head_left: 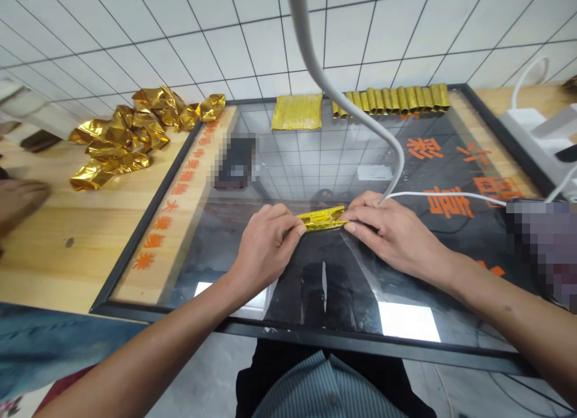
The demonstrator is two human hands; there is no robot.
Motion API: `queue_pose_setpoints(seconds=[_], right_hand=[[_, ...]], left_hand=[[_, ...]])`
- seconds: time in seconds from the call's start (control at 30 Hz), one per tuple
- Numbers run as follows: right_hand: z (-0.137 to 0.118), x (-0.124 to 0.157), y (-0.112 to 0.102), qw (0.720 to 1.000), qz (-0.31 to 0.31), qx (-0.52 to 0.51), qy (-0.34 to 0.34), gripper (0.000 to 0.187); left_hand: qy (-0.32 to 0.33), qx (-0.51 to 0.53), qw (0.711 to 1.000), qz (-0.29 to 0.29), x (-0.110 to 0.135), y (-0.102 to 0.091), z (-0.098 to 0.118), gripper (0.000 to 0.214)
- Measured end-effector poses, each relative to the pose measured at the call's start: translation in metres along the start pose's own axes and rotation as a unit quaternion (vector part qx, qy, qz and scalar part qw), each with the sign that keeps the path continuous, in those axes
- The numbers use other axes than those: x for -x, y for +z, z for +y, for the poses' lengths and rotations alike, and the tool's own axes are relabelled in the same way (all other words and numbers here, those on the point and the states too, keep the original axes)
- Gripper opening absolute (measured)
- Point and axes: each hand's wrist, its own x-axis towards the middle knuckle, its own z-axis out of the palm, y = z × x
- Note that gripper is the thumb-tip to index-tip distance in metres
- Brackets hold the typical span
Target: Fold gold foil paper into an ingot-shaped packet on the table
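A shiny strip of gold foil paper [321, 218], partly rolled or folded lengthwise, lies just on or above the glass tabletop [293, 274]. My left hand [270, 238] pinches its left end between thumb and fingers. At the right end, the thumb and fingertips of my right hand [383, 226] grip the same paper. Behind it lies a flat stack of gold paper sheets [296, 112]. Beside the stack stretches a row of rolled gold paper tubes [396, 99]. Crumpled or folded gold foil pieces [130, 130] are heaped at the left.
A grey cable [333, 93] hangs down close to my right hand. Further right, a white power strip [532, 130] and a blurred device [545, 238] sit on the table. A dark phone-like object [237, 160] lies left of centre. Another person's hand [22, 202] shows at the left edge.
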Motion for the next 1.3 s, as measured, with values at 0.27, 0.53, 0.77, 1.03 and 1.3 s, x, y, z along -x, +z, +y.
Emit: queue_pose_setpoints(seconds=[0.27,0.53,0.77,1.03,1.3], right_hand=[[-0.002,-0.003,-0.002,1.000,-0.019,-0.009,0.003,0.018],[-0.005,-0.009,-0.002,0.999,-0.042,-0.003,0.015,0.026],[-0.017,-0.013,0.002,0.998,-0.022,0.008,0.061,0.029],[-0.019,-0.012,0.005,0.993,0.005,-0.017,0.114,0.021],[-0.021,-0.019,0.009,0.993,0.006,0.043,0.114,0.019]], left_hand=[[-0.006,-0.013,1.000,-0.014,-0.001,0.001,-0.002,0.030],[-0.017,0.001,1.000,-0.017,0.002,-0.001,0.000,0.026],[-0.014,-0.009,0.999,-0.031,0.001,-0.001,0.004,0.028],[-0.027,-0.039,0.998,-0.035,0.000,0.003,0.006,0.029],[-0.052,-0.015,0.998,0.011,0.002,-0.001,0.009,0.021]])
